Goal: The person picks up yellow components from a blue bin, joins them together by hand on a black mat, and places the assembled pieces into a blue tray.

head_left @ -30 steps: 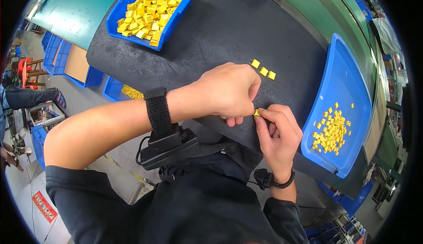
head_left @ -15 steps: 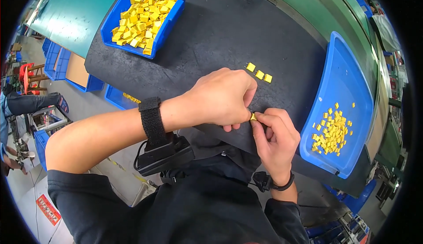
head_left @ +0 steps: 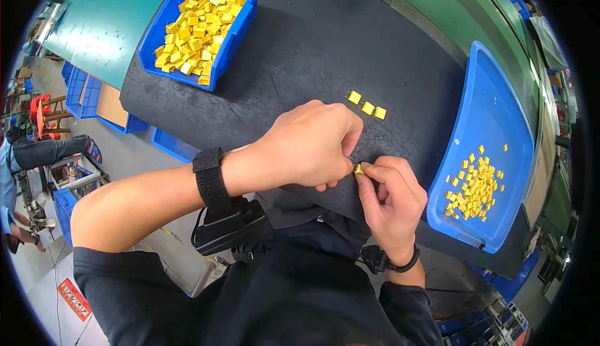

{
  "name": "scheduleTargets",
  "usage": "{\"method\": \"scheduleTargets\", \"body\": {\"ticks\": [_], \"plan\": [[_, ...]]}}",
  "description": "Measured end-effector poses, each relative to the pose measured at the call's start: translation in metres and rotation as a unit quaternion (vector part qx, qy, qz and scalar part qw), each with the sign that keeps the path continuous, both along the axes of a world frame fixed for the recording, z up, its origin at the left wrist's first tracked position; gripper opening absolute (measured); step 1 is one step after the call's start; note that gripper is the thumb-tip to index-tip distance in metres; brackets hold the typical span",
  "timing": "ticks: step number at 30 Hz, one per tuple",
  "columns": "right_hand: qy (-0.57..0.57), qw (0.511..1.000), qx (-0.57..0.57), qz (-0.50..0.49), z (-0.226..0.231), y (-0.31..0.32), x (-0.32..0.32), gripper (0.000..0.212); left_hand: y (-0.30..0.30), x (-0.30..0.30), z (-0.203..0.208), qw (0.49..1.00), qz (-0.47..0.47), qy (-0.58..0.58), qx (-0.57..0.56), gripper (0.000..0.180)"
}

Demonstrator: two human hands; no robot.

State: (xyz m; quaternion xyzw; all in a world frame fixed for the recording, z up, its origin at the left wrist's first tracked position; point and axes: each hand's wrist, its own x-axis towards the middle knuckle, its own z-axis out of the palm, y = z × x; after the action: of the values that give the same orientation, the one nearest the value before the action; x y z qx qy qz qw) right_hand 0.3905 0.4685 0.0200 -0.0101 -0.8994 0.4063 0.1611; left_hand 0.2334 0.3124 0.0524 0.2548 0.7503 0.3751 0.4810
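Between the thumb and index finger of my right hand (head_left: 394, 191) is a small yellow box capacitor (head_left: 359, 169), held over the near edge of the black mat. My left hand (head_left: 312, 146) is closed just left of it, back of the hand up, with the thumb tip beside the capacitor. Whatever its curled fingers grip is hidden. Three more yellow capacitors (head_left: 367, 108) lie in a short row on the mat beyond my hands, thin wire leads showing on some.
A blue bin (head_left: 234, 46) heaped with leaded yellow capacitors stands at the far left of the black mat (head_left: 300, 52). At the right lies a shallow blue tray (head_left: 494, 102) with a scattered pile of small yellow pieces. Someone sits at the far left, beyond blue crates (head_left: 94, 99).
My left thumb has drawn back slightly from the capacitor, leaving a narrow gap. My right hand keeps its pinch. The whole view has shifted a little; the row of three lies unchanged.
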Motion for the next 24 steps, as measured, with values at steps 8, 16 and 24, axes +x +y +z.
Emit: {"method": "scheduleTargets", "body": {"ticks": [8,16,24], "plan": [[0.002,1.0,0.01,-0.002,0.0003,0.0001,0.0004,0.021,0.003,-0.0017,0.0038,1.0,-0.006,-0.009,-0.022,0.02],[-0.006,1.0,0.004,-0.004,0.0004,-0.0003,0.0004,0.021,0.0064,-0.0025,0.0062,0.999,-0.002,-0.007,-0.045,0.02],[-0.006,1.0,0.001,-0.002,0.0011,-0.0005,0.0001,0.021,0.0063,-0.0013,0.0062,0.999,0.011,-0.012,-0.047,0.018]]}}
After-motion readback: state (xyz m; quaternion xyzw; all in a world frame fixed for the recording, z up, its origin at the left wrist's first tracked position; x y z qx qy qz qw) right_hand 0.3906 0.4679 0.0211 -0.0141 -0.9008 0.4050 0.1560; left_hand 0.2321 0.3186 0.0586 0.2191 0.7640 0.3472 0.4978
